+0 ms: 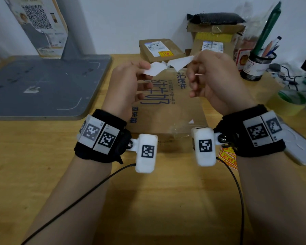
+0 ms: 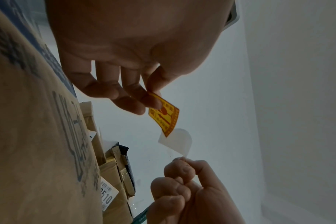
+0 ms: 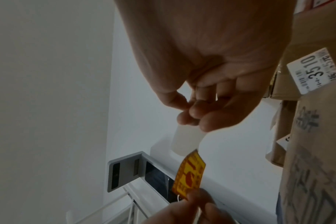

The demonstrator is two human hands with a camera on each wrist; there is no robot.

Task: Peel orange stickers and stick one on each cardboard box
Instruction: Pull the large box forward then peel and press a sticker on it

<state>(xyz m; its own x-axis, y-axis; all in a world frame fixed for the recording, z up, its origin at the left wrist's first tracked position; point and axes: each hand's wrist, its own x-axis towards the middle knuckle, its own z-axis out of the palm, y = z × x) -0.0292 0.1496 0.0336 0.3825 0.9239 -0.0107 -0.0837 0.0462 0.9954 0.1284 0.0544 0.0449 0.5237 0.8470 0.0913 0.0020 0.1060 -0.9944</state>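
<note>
— Fingers first: your left hand [image 1: 125,84] pinches the orange sticker [image 2: 164,117] by one corner, thumb against fingertips [image 2: 153,103]. Your right hand [image 1: 210,80] pinches the white backing paper [image 3: 186,140] between thumb and curled fingers. Both are raised in the air over the near cardboard box [image 1: 168,106].

— And how does the sticker handle?

— It is very light and thin, it bends by itself, and I judge the free glue side can fold and stick to itself or to your skin. Only one corner seems to touch the backing, as the wrist views show. Hold it at the edge only, and keep it stretched.

— Where do I put it?

— The near box lies flat just below your hands and shows no orange label on the part I can see. Farther, the small box [image 1: 159,49] near the wall already carries a yellow-orange label [image 1: 165,54]. The stacked boxes [image 1: 214,39] behind your right hand I cannot judge.
</note>
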